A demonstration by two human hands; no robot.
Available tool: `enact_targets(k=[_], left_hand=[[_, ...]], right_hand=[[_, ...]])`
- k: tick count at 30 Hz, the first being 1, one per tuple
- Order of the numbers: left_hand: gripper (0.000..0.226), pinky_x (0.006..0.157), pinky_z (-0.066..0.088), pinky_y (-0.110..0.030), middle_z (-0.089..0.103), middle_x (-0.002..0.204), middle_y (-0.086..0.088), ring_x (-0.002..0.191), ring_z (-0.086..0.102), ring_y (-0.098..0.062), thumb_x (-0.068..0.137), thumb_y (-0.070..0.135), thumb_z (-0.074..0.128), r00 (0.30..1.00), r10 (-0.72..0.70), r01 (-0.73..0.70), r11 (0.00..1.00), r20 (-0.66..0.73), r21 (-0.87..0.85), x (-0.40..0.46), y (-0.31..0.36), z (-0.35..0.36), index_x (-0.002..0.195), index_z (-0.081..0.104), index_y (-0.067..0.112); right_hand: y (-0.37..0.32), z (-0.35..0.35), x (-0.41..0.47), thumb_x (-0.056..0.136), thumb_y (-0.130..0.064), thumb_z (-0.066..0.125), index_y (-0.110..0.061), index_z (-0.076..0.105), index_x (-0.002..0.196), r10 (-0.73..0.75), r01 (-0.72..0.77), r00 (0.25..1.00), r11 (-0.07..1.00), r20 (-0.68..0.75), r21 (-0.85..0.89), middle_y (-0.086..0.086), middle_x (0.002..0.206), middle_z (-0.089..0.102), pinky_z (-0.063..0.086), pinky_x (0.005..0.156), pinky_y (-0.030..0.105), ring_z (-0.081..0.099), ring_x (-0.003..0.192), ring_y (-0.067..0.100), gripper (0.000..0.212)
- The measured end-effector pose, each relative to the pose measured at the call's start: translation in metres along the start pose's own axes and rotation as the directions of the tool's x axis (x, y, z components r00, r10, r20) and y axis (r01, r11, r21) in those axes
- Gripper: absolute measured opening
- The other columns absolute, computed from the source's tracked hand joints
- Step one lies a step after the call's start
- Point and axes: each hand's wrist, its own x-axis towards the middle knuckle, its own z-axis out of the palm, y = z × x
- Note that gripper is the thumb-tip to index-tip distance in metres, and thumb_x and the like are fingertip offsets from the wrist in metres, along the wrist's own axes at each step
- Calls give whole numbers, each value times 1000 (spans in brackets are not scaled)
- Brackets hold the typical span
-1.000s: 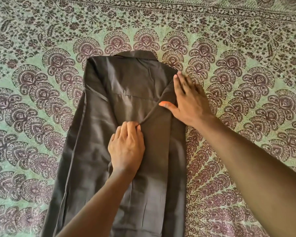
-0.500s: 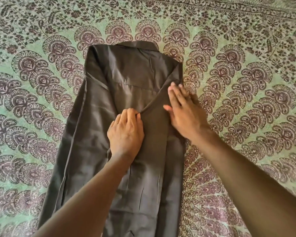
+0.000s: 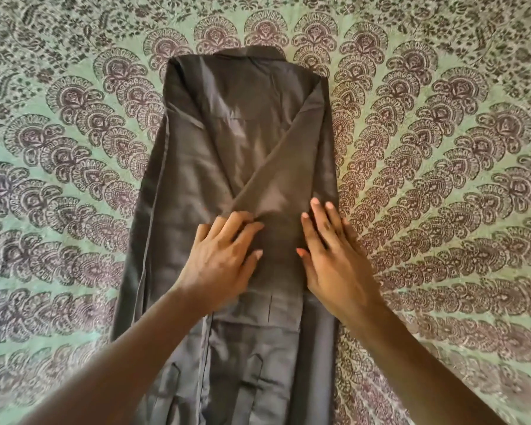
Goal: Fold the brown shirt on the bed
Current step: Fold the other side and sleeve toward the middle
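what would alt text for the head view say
Two hands press a brown shirt flat on a green patterned bedsheet, its sides folded in towards the middle. The left hand rests on the middle where the folds cross, and the right hand lies flat on the right fold.

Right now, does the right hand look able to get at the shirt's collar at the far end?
Probably yes. The right hand rests flat on the brown shirt, and nothing lies between it and the collar; the left hand sits beside it, not across that path.
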Motion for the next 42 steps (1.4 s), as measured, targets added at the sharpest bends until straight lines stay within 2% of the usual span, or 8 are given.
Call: enact_targets(k=[7,18,24,27,30,35,38,42], left_hand=[[115,124,26,-57,14,175,-10,160,21,-31,76,91,49,960,78,-104,991,270,82,-42,-6,-5,165,27,22],[59,81,49,-47,55,129,-15,101,55,-36,94,46,61,996,-59,49,989,67,139,-147,43,-7,140,58,9],[62,95,54,-51,45,145,-16,116,54,-36,99,35,58,985,-20,48,985,171,-164,-190,47,-15,150,48,3],[51,107,51,-51,40,155,-15,132,52,-36,96,12,65,986,-21,82,924,165,-373,-201,43,-12,145,53,2],[48,112,50,-40,40,160,-14,136,55,-30,91,-3,69,989,-10,76,888,147,-454,-211,38,-10,137,61,2],[46,92,61,-36,42,160,-11,84,70,-24,89,-3,75,986,-60,125,882,156,-454,-224,44,-17,134,65,3],[53,103,55,-53,39,162,-15,123,63,-31,88,10,80,989,-11,66,929,151,-365,-236,46,-15,138,62,4],[78,124,30,-57,17,174,-5,160,19,-31,91,50,69,967,30,-25,999,253,-23,-251,51,-15,158,41,21]], right_hand=[[-45,6,-53,101,-40,44,-12,48,154,-172,173,984,984,37,-35,9,170,28,25,126,51,26,157,26,60],[-99,14,-138,102,-36,45,-16,46,156,-22,19,999,996,27,92,14,170,25,37,120,54,23,158,32,57],[-137,2,-194,93,-39,72,-11,56,147,160,-185,977,964,142,189,16,172,17,52,108,51,27,156,37,62],[-162,0,-222,84,-16,83,-9,68,129,277,-316,949,852,153,417,13,170,25,62,91,43,50,143,33,48],[-177,0,-241,82,-2,83,-7,71,122,465,-432,880,696,99,573,12,168,29,49,106,27,54,139,24,42],[-186,-3,-259,79,6,83,-9,71,115,587,-462,807,559,65,688,13,167,32,48,96,6,61,129,17,41],[-183,3,-270,80,5,83,-12,70,116,573,-436,817,531,72,727,8,166,35,65,82,35,68,119,23,42],[-173,6,-273,87,0,75,-5,65,129,357,-259,930,806,-88,533,13,161,42,49,110,44,51,139,31,43]])
